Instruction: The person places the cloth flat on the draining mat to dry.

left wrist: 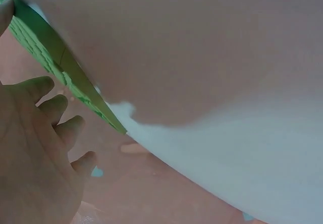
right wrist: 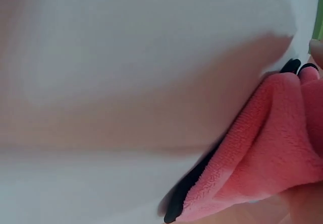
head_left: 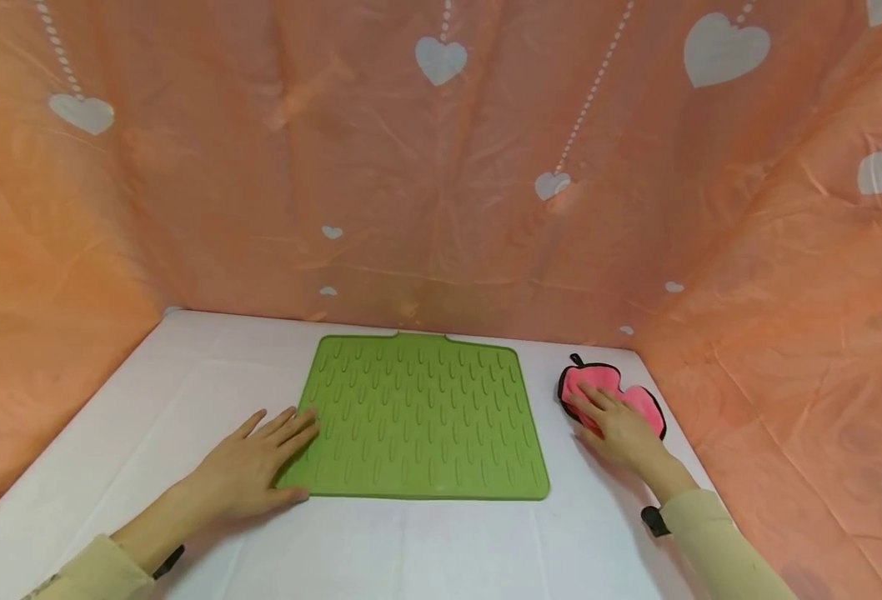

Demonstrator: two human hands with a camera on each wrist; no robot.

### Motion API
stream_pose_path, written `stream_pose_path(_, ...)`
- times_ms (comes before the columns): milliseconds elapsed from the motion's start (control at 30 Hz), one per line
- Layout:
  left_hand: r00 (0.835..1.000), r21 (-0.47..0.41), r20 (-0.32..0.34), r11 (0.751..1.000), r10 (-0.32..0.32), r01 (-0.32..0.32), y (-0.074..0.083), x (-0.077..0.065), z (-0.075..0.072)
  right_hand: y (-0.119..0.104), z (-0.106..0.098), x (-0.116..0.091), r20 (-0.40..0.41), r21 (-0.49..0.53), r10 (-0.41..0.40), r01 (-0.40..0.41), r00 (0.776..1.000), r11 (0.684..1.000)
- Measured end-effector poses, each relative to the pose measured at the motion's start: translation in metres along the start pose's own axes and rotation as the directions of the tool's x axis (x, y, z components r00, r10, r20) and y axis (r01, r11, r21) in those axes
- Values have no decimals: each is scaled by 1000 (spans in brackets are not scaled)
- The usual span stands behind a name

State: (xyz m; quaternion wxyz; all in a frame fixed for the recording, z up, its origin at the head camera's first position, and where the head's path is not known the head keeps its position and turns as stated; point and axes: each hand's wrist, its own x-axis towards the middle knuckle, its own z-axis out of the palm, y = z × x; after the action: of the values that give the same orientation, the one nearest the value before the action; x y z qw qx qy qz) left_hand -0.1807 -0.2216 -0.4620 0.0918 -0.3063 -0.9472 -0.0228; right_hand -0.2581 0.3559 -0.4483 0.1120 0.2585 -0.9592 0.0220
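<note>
A green mat [head_left: 418, 417] with raised ridges and a tab at its far edge lies flat in the middle of the white table. Over its near left side reaches my left hand [head_left: 242, 475], fingers straight and spread, thumb by the front corner. In the left wrist view the fingers [left wrist: 55, 103] hover along the thin mat edge [left wrist: 75, 82]. To the right, a pink plush cloth [head_left: 645, 406] with black trim and a black loop lies under my right hand [head_left: 624, 433], whose extended fingers rest on it. Folds show in the cloth [right wrist: 267, 148] in the right wrist view; most fingers are hidden there.
Orange sheeting [head_left: 381, 167] with white hearts rises behind the table and along both sides. The white tabletop [head_left: 411, 550] extends in front of the mat. A dark wrist strap [head_left: 654, 522] shows at the right sleeve.
</note>
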Motion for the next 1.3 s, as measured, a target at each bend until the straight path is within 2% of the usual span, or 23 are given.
stream_pose_path(233,1000,6,29,1000,-2,2,-1,1,2,5,3,7,35,91,44,-47,998,995)
stream_pose_path(300,1000,12,31,1000,-3,2,-2,1,3,7,4,11,27,95,35,-37,999,995)
stream_pose_path(467,1000,16,23,1000,-6,6,-2,0,3,12,6,19,-2,52,-4,4,1000,999)
stream_pose_path(667,1000,10,20,1000,-11,11,-1,0,2,17,10,26,6,18,17,-17,1000,1000)
stream_pose_path(1000,1000,1,23,1000,-19,19,0,-1,2,14,13,28,-23,-13,62,-63,998,998)
stream_pose_path(1167,999,-10,33,1000,-28,28,1,-1,1,14,15,28,-52,-5,67,-68,996,998)
stream_pose_path(1300,999,-21,40,999,-33,33,2,-1,1,16,16,27,-62,40,107,-104,992,994)
